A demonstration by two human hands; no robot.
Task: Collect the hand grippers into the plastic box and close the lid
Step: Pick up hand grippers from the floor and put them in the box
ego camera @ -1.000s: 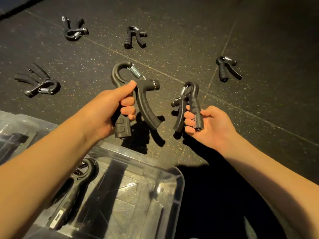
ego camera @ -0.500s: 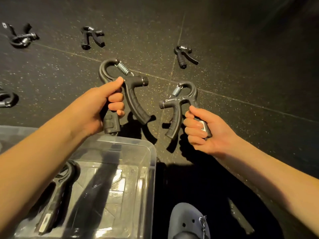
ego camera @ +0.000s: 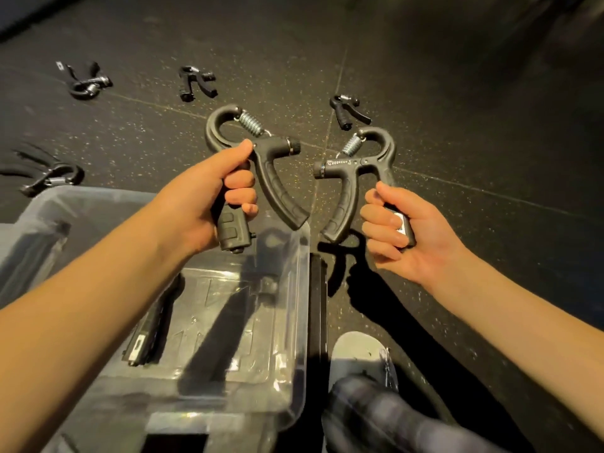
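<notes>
Hand grippers (ego camera: 196,83) (ego camera: 86,81) (ego camera: 348,111) (ego camera: 49,174): four lie loose on the dark floor (ego camera: 457,93), beyond the box.
Left hand (ego camera: 202,204): fingers curled tight round one handle of the left gripper (ego camera: 277,178); its free handle hangs over the box's far rim.
Right hand (ego camera: 402,237): fingers wrapped round one handle of the right gripper (ego camera: 349,178), held above the floor just right of the box.
Plastic box (ego camera: 294,289): clear, open on top, under the left forearm.
Boxed gripper (ego camera: 147,335): lies on the box bottom, partly hidden by the forearm.
Clear panel (ego camera: 32,250): left of the box, possibly the lid; too blurred to tell.
Grey shoe (ego camera: 359,358): just right of the box.
</notes>
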